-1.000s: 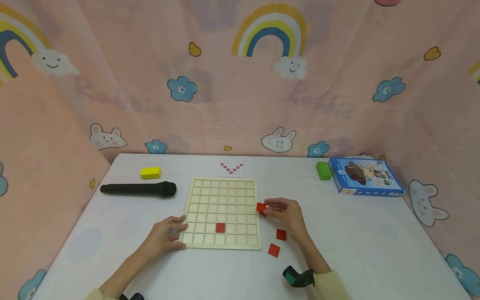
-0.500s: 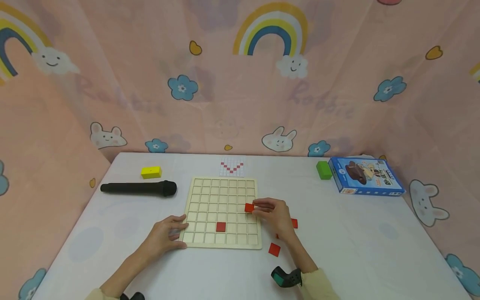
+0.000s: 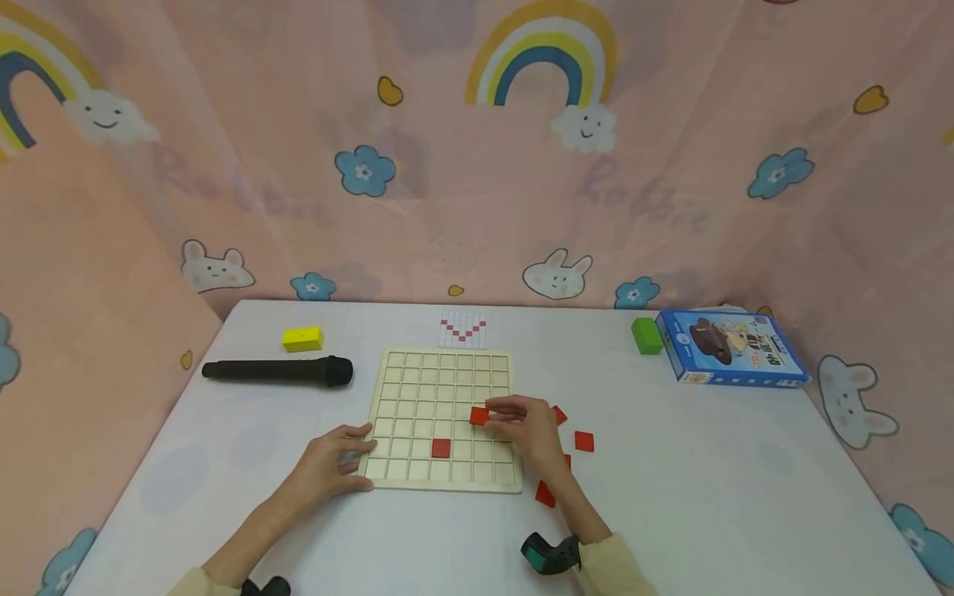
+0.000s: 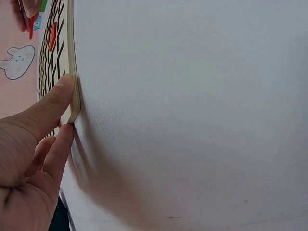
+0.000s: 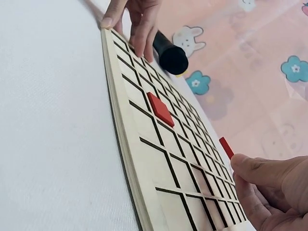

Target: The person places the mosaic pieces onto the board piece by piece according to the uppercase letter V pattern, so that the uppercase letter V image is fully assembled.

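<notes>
Both arms wear pale yellow sleeves pushed back from the wrists. The right wrist (image 3: 589, 530) carries a small black device with a teal edge, strapped just ahead of the cuff. A black device sits at the left wrist (image 3: 257, 530) too, largely cut off by the frame.

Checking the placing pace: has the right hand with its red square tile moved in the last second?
Yes. The right hand, pinching the red square tile, moved leftward from beyond the wooden grid board edge to over its squares.
</notes>
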Action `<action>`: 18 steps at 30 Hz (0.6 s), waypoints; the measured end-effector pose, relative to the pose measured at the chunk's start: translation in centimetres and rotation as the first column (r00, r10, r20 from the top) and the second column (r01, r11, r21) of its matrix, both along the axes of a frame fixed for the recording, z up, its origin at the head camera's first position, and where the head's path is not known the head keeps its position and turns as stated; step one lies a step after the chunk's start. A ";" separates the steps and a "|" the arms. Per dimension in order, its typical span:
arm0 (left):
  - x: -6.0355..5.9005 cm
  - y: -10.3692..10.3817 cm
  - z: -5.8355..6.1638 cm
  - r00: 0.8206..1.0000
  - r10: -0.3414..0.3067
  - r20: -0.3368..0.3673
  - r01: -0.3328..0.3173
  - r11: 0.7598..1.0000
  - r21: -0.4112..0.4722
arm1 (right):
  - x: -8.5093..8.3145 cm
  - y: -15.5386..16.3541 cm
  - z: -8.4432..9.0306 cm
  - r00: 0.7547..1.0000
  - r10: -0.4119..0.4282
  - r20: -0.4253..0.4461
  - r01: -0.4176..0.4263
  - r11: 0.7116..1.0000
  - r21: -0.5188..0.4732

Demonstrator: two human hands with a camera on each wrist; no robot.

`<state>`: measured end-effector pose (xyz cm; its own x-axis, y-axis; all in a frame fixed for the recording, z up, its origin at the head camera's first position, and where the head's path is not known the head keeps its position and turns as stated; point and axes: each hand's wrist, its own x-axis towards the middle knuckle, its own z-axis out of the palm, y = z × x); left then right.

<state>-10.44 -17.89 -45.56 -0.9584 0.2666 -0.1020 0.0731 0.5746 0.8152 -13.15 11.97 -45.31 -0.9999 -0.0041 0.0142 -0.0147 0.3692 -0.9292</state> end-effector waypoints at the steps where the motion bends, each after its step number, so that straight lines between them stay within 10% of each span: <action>1: 0.0 0.0 0.0 1.000 0.006 0.003 -0.006 1.000 0.000 | 0.0 -0.2 0.0 1.000 0.005 -0.008 -0.005 1.000 0.002; 18: 0.1 0.3 0.0 0.999 0.028 0.020 -0.028 1.000 0.013 | -0.1 -3.2 -1.1 0.997 0.077 -0.022 -0.077 0.997 0.010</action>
<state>-10.31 -17.61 -45.51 -0.9633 0.2412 -0.1176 0.0410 0.5654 0.8238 -13.23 8.75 -46.36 -0.9961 -0.0810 0.0362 -0.0640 0.3744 -0.9250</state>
